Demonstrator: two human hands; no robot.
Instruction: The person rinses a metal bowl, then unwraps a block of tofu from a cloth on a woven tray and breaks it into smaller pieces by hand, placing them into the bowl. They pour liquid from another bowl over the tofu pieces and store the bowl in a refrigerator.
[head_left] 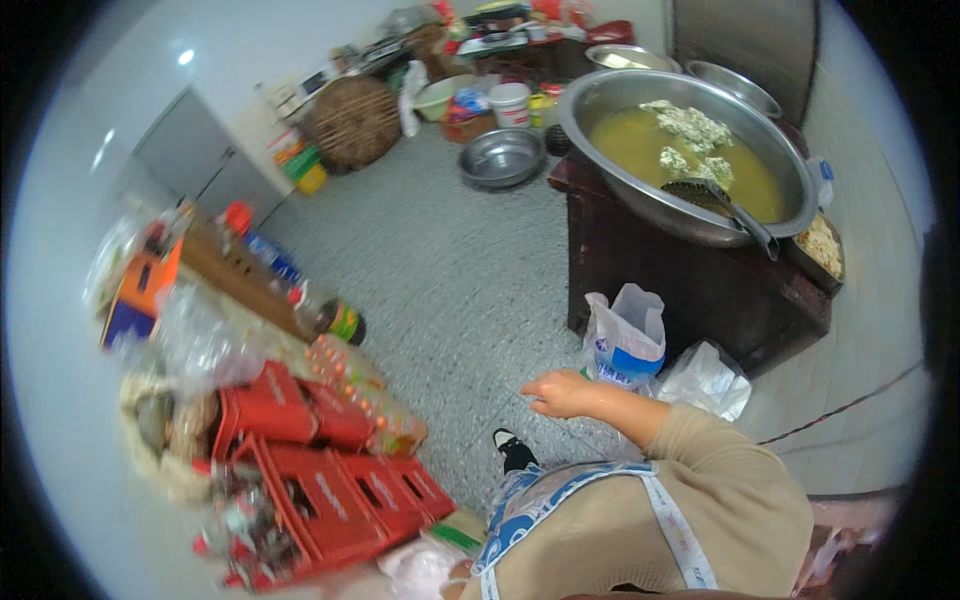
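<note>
My right hand [562, 393] reaches out to the left from a beige sleeve, held over the speckled floor [440, 270]. It holds nothing and its fingers are loosely apart. A white and blue plastic bag [626, 338] stands just beyond it, against a dark wooden table [690, 290]. On the table sits a large metal basin [600, 120] of yellow liquid with pale green-white lumps, and a ladle [722, 205] rests in it. My left hand is out of sight. My apron and one black shoe [515, 450] show below.
Red bottle crates [330, 490] and a wrapped pack of orange-capped bottles [365, 395] lie at the lower left. An empty metal bowl [502, 157] sits on the floor farther off, near a woven basket [352, 122]. Clear plastic bags [705, 378] lie by the table's foot.
</note>
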